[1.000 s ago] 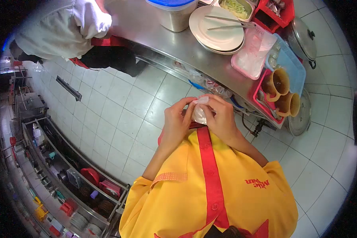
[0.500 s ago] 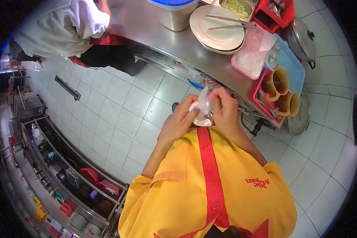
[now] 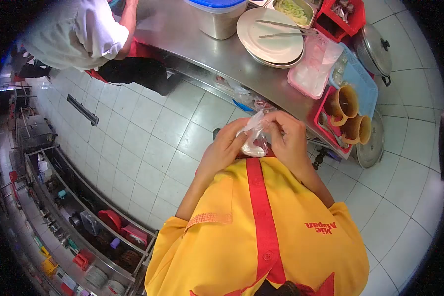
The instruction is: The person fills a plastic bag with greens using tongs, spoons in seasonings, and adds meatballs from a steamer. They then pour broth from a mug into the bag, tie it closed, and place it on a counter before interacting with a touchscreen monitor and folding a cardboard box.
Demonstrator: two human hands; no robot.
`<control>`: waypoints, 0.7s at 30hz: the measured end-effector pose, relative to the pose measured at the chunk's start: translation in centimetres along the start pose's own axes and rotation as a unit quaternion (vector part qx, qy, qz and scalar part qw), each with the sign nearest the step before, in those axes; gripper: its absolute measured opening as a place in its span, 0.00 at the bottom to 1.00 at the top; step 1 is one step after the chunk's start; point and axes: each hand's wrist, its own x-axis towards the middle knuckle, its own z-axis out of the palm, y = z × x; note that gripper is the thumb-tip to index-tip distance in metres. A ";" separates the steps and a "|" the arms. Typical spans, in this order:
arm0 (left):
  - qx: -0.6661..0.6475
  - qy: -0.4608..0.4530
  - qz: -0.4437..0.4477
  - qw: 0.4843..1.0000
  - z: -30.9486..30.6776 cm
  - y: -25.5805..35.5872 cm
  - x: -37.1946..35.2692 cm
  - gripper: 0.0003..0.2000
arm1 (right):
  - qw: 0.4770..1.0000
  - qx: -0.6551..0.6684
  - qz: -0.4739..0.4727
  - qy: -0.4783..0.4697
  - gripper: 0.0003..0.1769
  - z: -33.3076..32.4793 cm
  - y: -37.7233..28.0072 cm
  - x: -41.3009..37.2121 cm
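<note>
A small clear plastic bag (image 3: 255, 144) with something white in its lower part hangs just in front of my chest. The fingers of my left hand (image 3: 224, 147) pinch it from the left side. From the right, my right hand (image 3: 288, 135) grips the gathered upper part of the bag between thumb and fingers. The top of the bag is crumpled and sticks up between both hands. What the white filling is, I cannot make out.
Ahead is a steel counter (image 3: 202, 54) with stacked plates (image 3: 266, 42), tongs (image 3: 283, 34), a blue-lidded container (image 3: 217, 22), a pink tray (image 3: 308, 76), a blue basket (image 3: 362, 79) and brown mugs (image 3: 344, 101). A co-worker (image 3: 79, 34) stands at left. Shelving (image 3: 89, 237) lines the lower left.
My right hand has shifted slightly right and down, and the bag's upper part now leans and spreads more between my hands. The co-worker's arm has moved a little.
</note>
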 end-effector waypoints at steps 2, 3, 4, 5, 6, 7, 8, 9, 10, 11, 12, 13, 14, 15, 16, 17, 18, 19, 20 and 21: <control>-0.028 0.022 0.037 0.999 -0.1 0.2 0.2 0.14 | 0.997 0.062 0.051 0.005 0.02 -0.1 -0.2 -0.4; -0.028 0.024 0.038 0.999 -0.2 0.1 0.2 0.14 | 0.997 0.062 0.049 0.005 0.02 -0.2 -0.6 -0.7; -0.037 0.022 0.030 0.999 -0.3 -0.1 0.2 0.13 | 0.998 0.049 0.042 0.015 0.02 -0.4 -1.2 -0.9; -0.047 0.020 0.021 0.998 -0.3 -0.2 0.1 0.13 | 0.998 0.037 0.036 0.026 0.02 -0.4 -1.5 -1.2; -0.047 0.020 0.021 0.998 -0.4 -0.1 0.0 0.13 | 0.998 0.037 0.036 0.026 0.02 -0.3 -1.6 -1.3; 0.006 0.037 0.061 0.997 -0.4 0.1 0.1 0.12 | 0.998 0.040 0.030 0.047 0.02 -0.3 -1.6 -1.5; 0.058 0.053 0.100 0.992 -0.4 0.3 0.1 0.12 | 0.996 0.043 0.025 0.069 0.02 -0.3 -1.5 -1.7; 0.059 0.052 0.100 0.992 -0.4 0.6 0.0 0.12 | 0.996 0.043 0.025 0.070 0.02 -0.4 -1.4 -1.9; 0.054 0.030 0.100 0.993 -0.5 0.9 0.0 0.12 | 0.992 0.083 0.047 0.082 0.03 -0.5 -1.2 -2.0; 0.050 0.007 0.100 0.994 -0.6 1.1 -0.1 0.12 | 0.986 0.122 0.069 0.094 0.04 -0.6 -1.1 -2.0; 0.049 0.005 0.101 0.994 -0.7 1.3 -0.1 0.12 | 0.985 0.122 0.069 0.096 0.04 -0.6 -1.2 -2.0; 0.087 0.002 0.109 0.990 -0.7 1.4 -0.2 0.12 | 0.980 0.154 0.094 0.089 0.04 -0.7 -1.2 -2.0; 0.125 -0.002 0.118 0.985 -0.6 1.5 -0.1 0.12 | 0.972 0.187 0.119 0.082 0.05 -0.7 -1.1 -1.8; 0.124 -0.004 0.118 0.985 -0.2 1.0 0.0 0.12 | 0.972 0.186 0.120 0.083 0.05 -0.6 -0.8 -1.7; 0.089 0.007 0.108 0.990 0.4 0.0 -0.1 0.12 | 0.974 0.185 0.107 0.072 0.04 -0.3 -0.4 -1.7; 0.054 0.018 0.097 0.994 0.8 0.0 -0.1 0.13 | 0.977 0.184 0.093 0.061 0.05 0.0 -0.5 -1.6; 0.054 0.016 0.097 0.994 1.0 0.3 -0.2 0.13 | 0.951 0.274 0.111 0.092 0.06 0.4 -2.3 -1.3; 0.014 0.018 0.067 0.997 1.1 0.9 -0.4 0.12 | 0.951 0.275 0.110 0.094 0.06 0.4 -2.4 -1.5; -0.027 0.021 0.038 0.999 1.1 1.3 -0.4 0.12 | 0.970 0.204 0.115 0.063 0.06 0.4 -2.4 -1.7; -0.027 0.019 0.038 0.999 1.0 1.3 -0.4 0.12 | 0.984 0.132 0.120 0.031 0.07 0.3 -2.3 -1.9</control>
